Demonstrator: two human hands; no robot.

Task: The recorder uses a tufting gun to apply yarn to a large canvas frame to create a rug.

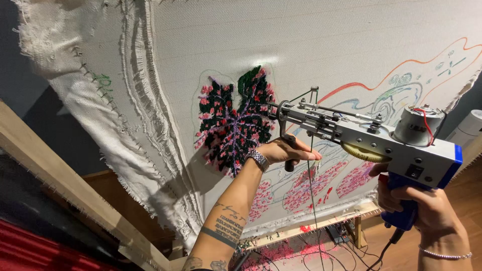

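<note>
We hold a tufting gun (371,138) up against a stretched pale backing cloth (311,45), both arms raised in front of us. Our left hand (288,150) reaches up from below with the forearm angled steeply and the wrist bent, its fingers curled shut around the dark front handle (289,163) under the gun's metal nose; a metal watch (258,159) sits on that wrist. Our right hand (422,206) comes in from the lower right edge, fingers wrapped tight around the blue rear grip (401,213), with a thin bracelet (444,255) on the wrist. The gun lies nearly level, tilted slightly down to the right, its needle end touching the cloth at the right edge of a tufted patch (233,123) of dark green, pink and purple yarn. A round grey motor (417,125) sits on top near the back and a yellow gear (362,152) shows under the body. A thin green yarn strand (312,200) hangs down from the gun, crossing in front of our left fingers. Below the gun, pink tufted shapes (314,185) fill drawn outlines, and an orange drawn line (401,68) curves across the cloth to the upper right. The cloth is fastened to a wooden frame (60,185), whose beam runs along the lower left. A power cord (386,251) drops from the grip's base toward the floor.
</note>
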